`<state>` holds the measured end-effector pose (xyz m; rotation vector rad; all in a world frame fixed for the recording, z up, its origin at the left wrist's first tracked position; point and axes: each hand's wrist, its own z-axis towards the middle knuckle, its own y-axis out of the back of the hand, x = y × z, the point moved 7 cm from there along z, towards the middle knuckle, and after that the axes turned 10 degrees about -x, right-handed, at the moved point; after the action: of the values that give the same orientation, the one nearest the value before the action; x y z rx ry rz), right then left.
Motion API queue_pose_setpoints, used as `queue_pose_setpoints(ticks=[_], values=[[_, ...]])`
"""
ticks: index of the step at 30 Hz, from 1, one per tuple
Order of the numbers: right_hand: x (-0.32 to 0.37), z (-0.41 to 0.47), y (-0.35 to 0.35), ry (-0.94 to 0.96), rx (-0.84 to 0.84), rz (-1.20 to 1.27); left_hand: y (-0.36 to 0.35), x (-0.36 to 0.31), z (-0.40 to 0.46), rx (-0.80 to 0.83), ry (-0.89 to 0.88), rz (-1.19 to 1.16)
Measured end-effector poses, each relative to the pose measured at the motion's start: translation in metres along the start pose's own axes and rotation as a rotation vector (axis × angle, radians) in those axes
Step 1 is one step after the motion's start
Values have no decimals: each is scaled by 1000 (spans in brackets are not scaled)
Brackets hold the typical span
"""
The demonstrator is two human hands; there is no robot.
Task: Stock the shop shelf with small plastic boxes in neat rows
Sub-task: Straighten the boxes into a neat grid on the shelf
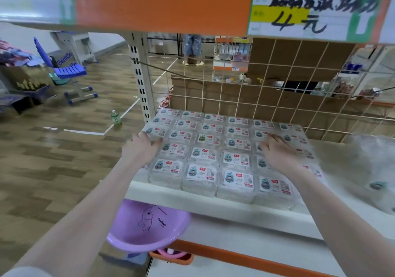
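Note:
Several small clear plastic boxes [202,154] with cartoon labels lie in neat rows and stacks on the white shop shelf [192,199]. My left hand [141,148] rests with fingers spread on the left edge of the block of boxes. On the right side of the block, my right hand [277,151] lies flat with its fingers straight on the box tops. Neither hand grips a box.
A clear plastic bag [372,169] with more boxes lies at the shelf's right end. A wire grid [256,97] backs the shelf. An orange-edged upper shelf [162,7] with a price sign hangs overhead. A purple basin [147,225] sits below. A person stands far back.

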<state>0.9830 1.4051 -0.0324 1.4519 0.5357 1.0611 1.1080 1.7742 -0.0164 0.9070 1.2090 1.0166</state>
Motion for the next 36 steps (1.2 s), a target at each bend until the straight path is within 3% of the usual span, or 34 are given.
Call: queue_pose_setpoints(ticks=[8,22,28,31,36], values=[[0,-2,-7,36,18,-142,-1,-2,-1,-31,-22,29],[7,-30,13,6,-128,-104,4,-3,1,-108,-130,-13],[-13,-59,36,22,-262,-169,7,-40,-14,-212,-361,-15],[-28,-80,46,18,-292,-163,1,-68,-30,-189,-507,68],[-55,-108,75,30,-379,-229,-2,-115,-59,-182,-562,8]])
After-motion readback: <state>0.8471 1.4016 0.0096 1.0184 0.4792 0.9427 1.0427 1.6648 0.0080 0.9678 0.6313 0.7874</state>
